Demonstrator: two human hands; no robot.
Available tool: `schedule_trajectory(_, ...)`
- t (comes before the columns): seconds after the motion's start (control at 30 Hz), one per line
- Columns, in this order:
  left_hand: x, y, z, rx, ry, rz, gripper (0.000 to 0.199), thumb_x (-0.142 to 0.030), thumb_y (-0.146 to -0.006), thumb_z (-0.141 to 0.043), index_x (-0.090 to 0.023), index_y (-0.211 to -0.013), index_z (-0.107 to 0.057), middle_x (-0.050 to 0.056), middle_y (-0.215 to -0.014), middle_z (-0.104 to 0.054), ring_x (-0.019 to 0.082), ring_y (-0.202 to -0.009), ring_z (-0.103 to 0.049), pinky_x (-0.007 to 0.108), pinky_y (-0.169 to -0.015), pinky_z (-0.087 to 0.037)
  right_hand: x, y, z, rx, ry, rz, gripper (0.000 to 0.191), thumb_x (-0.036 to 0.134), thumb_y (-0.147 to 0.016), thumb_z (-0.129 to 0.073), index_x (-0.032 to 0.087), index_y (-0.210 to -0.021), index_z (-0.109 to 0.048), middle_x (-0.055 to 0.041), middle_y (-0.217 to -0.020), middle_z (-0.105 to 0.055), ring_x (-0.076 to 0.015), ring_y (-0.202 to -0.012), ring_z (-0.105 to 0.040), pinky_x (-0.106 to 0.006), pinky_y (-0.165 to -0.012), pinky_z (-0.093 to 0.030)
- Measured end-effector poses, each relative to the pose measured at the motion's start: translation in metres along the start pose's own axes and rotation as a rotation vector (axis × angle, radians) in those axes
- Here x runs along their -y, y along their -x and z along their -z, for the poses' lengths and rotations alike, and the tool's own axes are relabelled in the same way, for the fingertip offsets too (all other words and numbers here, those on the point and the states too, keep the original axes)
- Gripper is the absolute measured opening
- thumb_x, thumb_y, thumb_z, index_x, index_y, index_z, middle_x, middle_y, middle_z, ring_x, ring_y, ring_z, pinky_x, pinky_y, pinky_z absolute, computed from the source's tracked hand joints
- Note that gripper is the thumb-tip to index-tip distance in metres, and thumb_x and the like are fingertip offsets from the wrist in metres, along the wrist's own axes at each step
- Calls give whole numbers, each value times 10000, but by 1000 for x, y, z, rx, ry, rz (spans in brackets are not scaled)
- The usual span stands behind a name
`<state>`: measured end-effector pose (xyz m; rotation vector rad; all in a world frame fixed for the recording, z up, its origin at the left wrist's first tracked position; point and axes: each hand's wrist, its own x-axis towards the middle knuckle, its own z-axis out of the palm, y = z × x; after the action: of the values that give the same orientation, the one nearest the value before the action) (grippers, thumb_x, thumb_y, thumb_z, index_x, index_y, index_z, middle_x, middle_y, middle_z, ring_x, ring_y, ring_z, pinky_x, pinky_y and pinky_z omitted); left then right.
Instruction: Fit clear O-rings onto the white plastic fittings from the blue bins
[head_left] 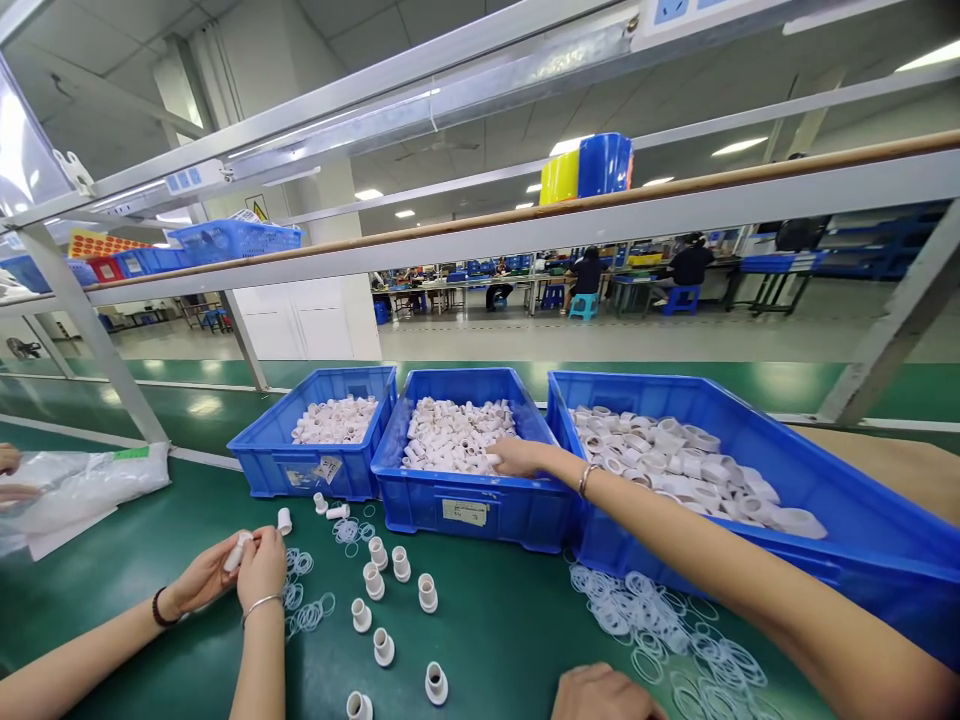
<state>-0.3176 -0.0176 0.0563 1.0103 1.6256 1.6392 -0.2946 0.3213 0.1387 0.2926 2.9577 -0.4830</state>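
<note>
- Left hand (606,692): low over the green surface (495,620), towards its near edge; fingers hidden, so I cannot tell whether it grasps anything.
- Eight flanged white fittings (427,593) stand farther left, apparently finished.
- Loose clear rings (637,625) lie before the right bin (795,450), plenty left.
- A co-worker's hands (262,570), leftward, grasp a white part (238,552).
- Right hand (517,457): inside the middle bin's (420,500) near right corner, fingertips at white pieces (450,430); a pinch is unclear.
- Many pieces remain there and in the left bin (277,475).
</note>
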Motion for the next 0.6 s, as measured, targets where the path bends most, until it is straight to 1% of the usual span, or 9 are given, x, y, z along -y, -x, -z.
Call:
schedule_trajectory(0.07,17,-12,-65,80,70,26,313,-491,-946,-504,-325,-1184,-618,72,-1199,-634,216,-1059,-612,372,-819,-565,0,9,8,-39,-79,3,225,333,-948,-630,144,-1069,-634,-47,-1031,-659,-159,-850,-648,-336,-741,-572)
schedule_trajectory(0.1,25,-16,-91,102,107,37,304,-463,-953,-510,-297,-1183,-617,82,-1237,-611,203,-1066,-603,369,-866,-555,0,14,12,-73,-129,4,221,337,-949,-626,141,-1052,-630,-47,-1016,-656,-147,-806,-646,-314,-702,-570)
schedule_trajectory(0.17,37,-19,-128,133,144,54,276,-420,-957,-529,-266,-1169,-614,91,-1265,-589,186,-1064,-593,368,-908,-542,0,27,22,-158,-249,5,237,373,-956,-594,150,-1032,-615,-52,-1003,-646,-127,-700,-638,-270,-605,-554)
schedule_trajectory(0.23,46,-19,-154,154,191,72,254,-407,-952,-543,-265,-1149,-618,83,-1236,-601,183,-1043,-598,364,-881,-550,2,44,31,-249,-387,13,290,442,-968,-527,174,-1063,-583,-59,-1007,-639,-132,-659,-641,-250,-540,-543)
schedule_trajectory(0.33,56,-18,-185,172,246,95,322,-484,-936,-543,-213,-1083,-634,87,-1088,-650,166,-889,-626,328,-775,-557,10,84,36,-329,-584,51,371,529,-970,-442,215,-1153,-512,-57,-1001,-642,-174,-752,-669,-260,-555,-573)
schedule_trajectory(0.4,59,-19,-201,163,331,119,469,-598,-895,-536,-158,-1025,-629,92,-943,-663,151,-737,-615,307,-671,-545,18,118,27,-318,-676,80,403,558,-957,-448,219,-1171,-489,-50,-962,-652,-182,-747,-675,-275,-560,-584)
schedule_trajectory(0.47,60,-19,-208,172,543,204,591,-693,-854,-510,-132,-1006,-619,114,-907,-665,156,-697,-613,309,-625,-543,26,155,5,-262,-779,96,423,575,-939,-481,212,-1157,-495,-43,-914,-657,-182,-689,-674,-279,-528,-577)
schedule_trajectory(0.53,60,-19,-207,232,803,314,670,-731,-840,-486,-113,-1064,-610,152,-1013,-666,184,-764,-646,332,-635,-567,33,189,-27,-199,-877,80,412,571,-927,-512,213,-1131,-509,-30,-872,-650,-183,-661,-668,-267,-491,-555)
schedule_trajectory(0.6,59,-17,-204,317,958,396,715,-747,-844,-456,-109,-1123,-614,156,-1044,-660,209,-821,-668,337,-629,-583,40,216,-64,-176,-885,31,353,540,-931,-510,224,-1088,-531,-11,-834,-629,-170,-629,-642,-244,-460,-519)
